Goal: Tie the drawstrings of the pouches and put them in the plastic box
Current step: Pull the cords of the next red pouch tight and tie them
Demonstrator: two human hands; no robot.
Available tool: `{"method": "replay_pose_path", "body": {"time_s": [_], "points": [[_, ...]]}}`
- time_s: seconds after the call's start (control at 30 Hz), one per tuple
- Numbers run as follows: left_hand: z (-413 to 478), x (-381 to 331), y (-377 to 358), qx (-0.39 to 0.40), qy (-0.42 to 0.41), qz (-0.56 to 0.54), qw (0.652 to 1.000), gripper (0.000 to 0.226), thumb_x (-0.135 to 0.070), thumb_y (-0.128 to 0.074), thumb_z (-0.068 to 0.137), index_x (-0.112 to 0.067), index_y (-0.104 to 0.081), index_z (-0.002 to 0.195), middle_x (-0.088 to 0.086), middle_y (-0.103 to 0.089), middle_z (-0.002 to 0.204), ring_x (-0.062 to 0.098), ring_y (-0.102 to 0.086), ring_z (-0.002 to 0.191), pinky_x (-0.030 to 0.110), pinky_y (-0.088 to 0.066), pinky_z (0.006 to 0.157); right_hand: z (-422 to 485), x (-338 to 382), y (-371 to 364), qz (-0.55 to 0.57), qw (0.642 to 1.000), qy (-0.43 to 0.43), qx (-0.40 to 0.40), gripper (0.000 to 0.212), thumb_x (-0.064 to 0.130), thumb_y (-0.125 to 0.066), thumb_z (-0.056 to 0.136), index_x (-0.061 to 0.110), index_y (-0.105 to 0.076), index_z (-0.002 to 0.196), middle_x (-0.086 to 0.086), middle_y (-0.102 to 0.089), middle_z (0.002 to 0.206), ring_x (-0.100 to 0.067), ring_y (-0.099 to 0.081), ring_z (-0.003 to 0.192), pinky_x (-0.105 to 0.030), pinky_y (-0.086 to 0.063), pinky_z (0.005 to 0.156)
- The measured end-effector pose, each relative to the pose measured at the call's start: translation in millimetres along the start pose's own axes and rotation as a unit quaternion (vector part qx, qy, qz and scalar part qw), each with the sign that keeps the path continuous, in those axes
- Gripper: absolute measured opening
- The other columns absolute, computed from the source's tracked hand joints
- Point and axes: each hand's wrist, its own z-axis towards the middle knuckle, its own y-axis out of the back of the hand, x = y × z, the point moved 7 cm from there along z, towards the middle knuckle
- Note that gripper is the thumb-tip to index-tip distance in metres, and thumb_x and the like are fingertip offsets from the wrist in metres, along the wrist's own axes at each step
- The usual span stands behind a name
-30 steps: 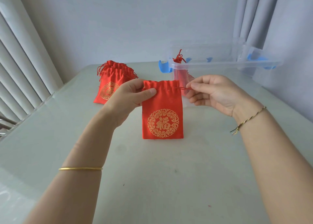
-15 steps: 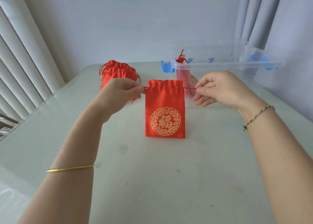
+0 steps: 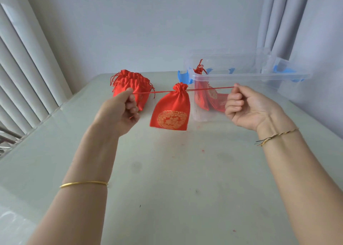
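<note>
We hold our left hand (image 3: 118, 111) and right hand (image 3: 246, 107) wide apart above the table (image 3: 167, 179), fingers pinched on the taut drawstrings (image 3: 209, 88). The cinched red pouch (image 3: 170, 109) hangs between them, beside the plastic box (image 3: 250, 76).

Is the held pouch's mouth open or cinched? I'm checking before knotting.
Cinched: the pouch neck is gathered tight, drawstrings pulled taut sideways by left hand and right hand.
</note>
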Motion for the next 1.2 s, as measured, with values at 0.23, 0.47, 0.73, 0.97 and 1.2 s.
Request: {"method": "replay_pose_path", "body": {"time_s": [0.23, 0.47, 0.73, 0.97, 1.2], "points": [[-21.3, -28.9, -28.8, 0.111, -0.077, -0.107, 0.985, 0.041, -0.034, -0.042, 0.097, -0.021, -0.044, 0.058, -0.006, -0.067, 0.081, 0.01, -0.061, 0.083, 0.022, -0.043, 0.075, -14.8, 29.5, -16.4, -0.139, 0.978, 0.15, -0.035, 0.03, 0.027, -0.048, 0.095, 0.018, -0.051, 0.066, 0.008, -0.046, 0.042, -0.004, -0.036, 0.033, -0.012, -0.028, 0.036], [-48.5, -28.9, -72.2, 0.249, -0.072, 0.02, 0.966, 0.039, -0.033, -0.039, 0.098, -0.016, -0.062, 0.072, -0.002, -0.057, 0.068, 0.011, -0.056, 0.059, 0.024, -0.051, 0.065, -47.7, 28.8, -71.5, -0.275, 0.919, 0.282, 0.004, 0.032, 0.022, -0.054, 0.093, 0.013, -0.062, 0.064, 0.005, -0.051, 0.051, -0.009, -0.039, 0.048, -0.021, -0.031, 0.048], [-65.9, -19.5, -89.1, 0.296, -0.109, 0.185, 0.931, 0.037, -0.022, -0.063, 0.07, 0.001, -0.067, 0.098, -0.004, -0.048, 0.062, 0.006, -0.039, 0.052, 0.016, -0.039, 0.052, -60.4, 15.3, -99.4, -0.351, 0.875, 0.329, 0.052, 0.027, 0.023, -0.056, 0.091, 0.018, -0.066, 0.067, 0.011, -0.064, 0.06, -0.004, -0.053, 0.064, -0.019, -0.041, 0.065], [-62.1, -21.6, -88.3, 0.272, -0.119, 0.157, 0.942, 0.015, -0.013, -0.055, 0.088, -0.002, -0.065, 0.086, -0.003, -0.054, 0.061, 0.005, -0.04, 0.048, 0.015, -0.038, 0.048, -39.1, 2.1, -78.2, -0.433, 0.871, 0.233, 0.013, 0.031, 0.036, -0.041, 0.098, 0.019, -0.063, 0.084, 0.0, -0.064, 0.083, -0.016, -0.059, 0.078, -0.034, -0.047, 0.075], [-58.2, -25.0, -83.1, 0.247, -0.119, 0.108, 0.956, 0.016, -0.011, -0.05, 0.093, -0.005, -0.064, 0.088, -0.004, -0.061, 0.064, 0.004, -0.046, 0.05, 0.014, -0.041, 0.048, -38.5, -2.8, -79.0, -0.422, 0.882, 0.197, 0.071, 0.031, 0.018, -0.05, 0.093, 0.013, -0.054, 0.063, -0.001, -0.054, 0.062, -0.011, -0.053, 0.059, -0.026, -0.045, 0.063]]}}
